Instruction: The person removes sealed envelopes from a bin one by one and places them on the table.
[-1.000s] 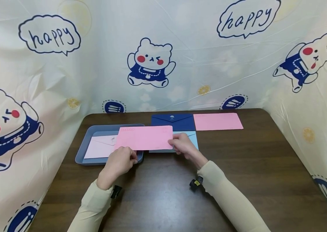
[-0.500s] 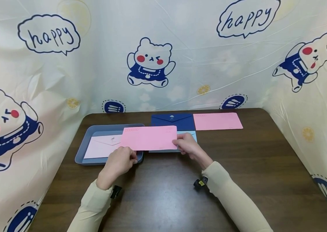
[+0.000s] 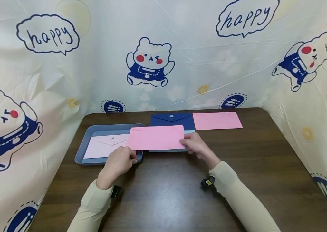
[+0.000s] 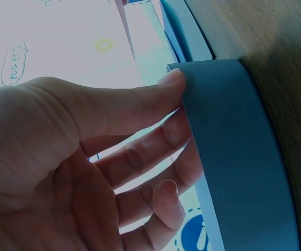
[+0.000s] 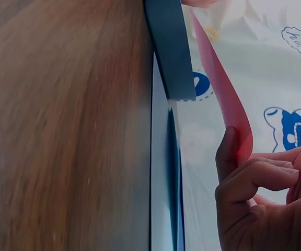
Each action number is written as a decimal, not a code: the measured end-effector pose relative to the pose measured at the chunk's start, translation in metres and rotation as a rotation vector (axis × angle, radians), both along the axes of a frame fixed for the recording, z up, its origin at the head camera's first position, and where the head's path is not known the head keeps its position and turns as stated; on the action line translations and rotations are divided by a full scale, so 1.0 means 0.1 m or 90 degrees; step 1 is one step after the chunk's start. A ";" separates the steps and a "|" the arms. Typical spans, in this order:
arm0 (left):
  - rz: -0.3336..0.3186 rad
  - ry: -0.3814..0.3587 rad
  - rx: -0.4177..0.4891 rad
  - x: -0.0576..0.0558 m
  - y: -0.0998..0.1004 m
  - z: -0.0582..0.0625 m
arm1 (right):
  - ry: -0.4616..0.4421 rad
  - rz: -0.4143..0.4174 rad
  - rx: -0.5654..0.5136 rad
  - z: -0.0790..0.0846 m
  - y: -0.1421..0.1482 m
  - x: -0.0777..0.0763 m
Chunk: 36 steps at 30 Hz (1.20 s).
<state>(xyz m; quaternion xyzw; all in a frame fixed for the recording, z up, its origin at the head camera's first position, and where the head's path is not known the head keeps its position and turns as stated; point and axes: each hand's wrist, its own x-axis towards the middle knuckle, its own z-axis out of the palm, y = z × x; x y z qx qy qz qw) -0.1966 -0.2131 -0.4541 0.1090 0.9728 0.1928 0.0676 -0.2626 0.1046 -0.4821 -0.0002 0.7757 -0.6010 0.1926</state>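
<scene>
My right hand (image 3: 197, 145) pinches the right end of a pink envelope (image 3: 156, 138) between thumb and fingers. In the right wrist view that envelope (image 5: 222, 86) stands raised off the table and bends slightly. It overlaps the right part of a blue-grey tray (image 3: 79, 157) and hides most of a light blue envelope (image 3: 166, 150). My left hand (image 3: 118, 163) grips the tray's front rim near its right corner; the left wrist view has the thumb on the tray wall (image 4: 234, 151) and fingers behind it. Inside the tray lies a pale envelope (image 3: 105, 146) with a small bird print.
Behind the light blue envelope lies a dark blue envelope (image 3: 170, 120). Touching its right side is another pink envelope (image 3: 217, 120), flat at the table's back edge. The brown wooden table (image 3: 253, 154) meets a printed curtain (image 3: 192, 58) at the back and sides.
My right hand has moved right, carrying the pink envelope with it. More of the pale envelope in the tray now shows. The left hand has stayed on the tray rim.
</scene>
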 end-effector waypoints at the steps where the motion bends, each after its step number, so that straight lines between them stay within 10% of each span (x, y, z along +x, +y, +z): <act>1: -0.001 0.002 0.000 0.00 0.00 0.00 | -0.001 -0.003 0.005 0.00 0.02 0.00; 36: 0.007 0.003 0.004 0.01 -0.01 0.01 | -0.001 -0.021 0.074 -0.07 0.69 0.05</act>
